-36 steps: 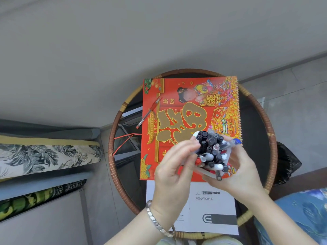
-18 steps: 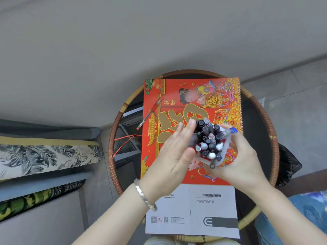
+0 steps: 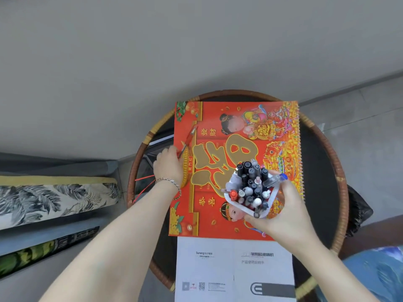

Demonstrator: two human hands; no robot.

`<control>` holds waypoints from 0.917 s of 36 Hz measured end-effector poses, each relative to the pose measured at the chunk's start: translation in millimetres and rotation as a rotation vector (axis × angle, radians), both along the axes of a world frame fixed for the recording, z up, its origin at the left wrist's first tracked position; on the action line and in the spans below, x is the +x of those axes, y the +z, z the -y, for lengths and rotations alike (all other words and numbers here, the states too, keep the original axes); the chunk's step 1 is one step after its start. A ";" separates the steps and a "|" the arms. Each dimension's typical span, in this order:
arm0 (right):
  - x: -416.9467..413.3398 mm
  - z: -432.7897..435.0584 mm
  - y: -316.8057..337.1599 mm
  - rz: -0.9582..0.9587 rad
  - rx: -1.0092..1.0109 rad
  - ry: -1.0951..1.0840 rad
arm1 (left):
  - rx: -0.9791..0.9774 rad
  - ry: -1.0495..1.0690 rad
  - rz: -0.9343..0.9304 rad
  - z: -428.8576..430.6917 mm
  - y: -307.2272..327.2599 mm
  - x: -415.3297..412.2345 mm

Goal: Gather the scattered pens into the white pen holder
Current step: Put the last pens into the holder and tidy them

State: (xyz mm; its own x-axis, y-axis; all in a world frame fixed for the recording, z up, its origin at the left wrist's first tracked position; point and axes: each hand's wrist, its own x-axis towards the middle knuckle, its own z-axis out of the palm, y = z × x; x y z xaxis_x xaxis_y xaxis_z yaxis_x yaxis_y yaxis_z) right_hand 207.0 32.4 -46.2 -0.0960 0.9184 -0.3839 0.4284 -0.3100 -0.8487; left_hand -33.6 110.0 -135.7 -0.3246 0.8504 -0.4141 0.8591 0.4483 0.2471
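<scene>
The red pen is lying slantwise on the red calendar's left edge, and the left hand is closing its fingertips on the lower end; pinching mid-barrel would likely carry it steadier. The right hand is gripping the crowded white pen holder above the round table. Half a second ago the left hand was beside the holder; now it is reaching out leftwards

A single head-worn wide-angle view looks steeply down from above onto a round, rattan-rimmed dark worktop, close enough that both bare forearms reach in from the bottom edge. The worktop fills the centre and lower right; a plain grey wall curves across the upper half.
</scene>
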 end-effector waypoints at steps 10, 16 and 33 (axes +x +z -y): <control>8.3 3.3 9.1 0.019 -0.012 -0.037 | 0.083 0.167 0.569 26.1 82.8 36.6; 12.5 8.8 12.3 0.014 -0.007 -0.052 | 0.290 0.270 0.907 55.0 158.2 48.6; 4.5 38.0 22.5 -0.023 -0.058 -0.097 | 0.466 0.529 1.326 119.5 154.1 88.1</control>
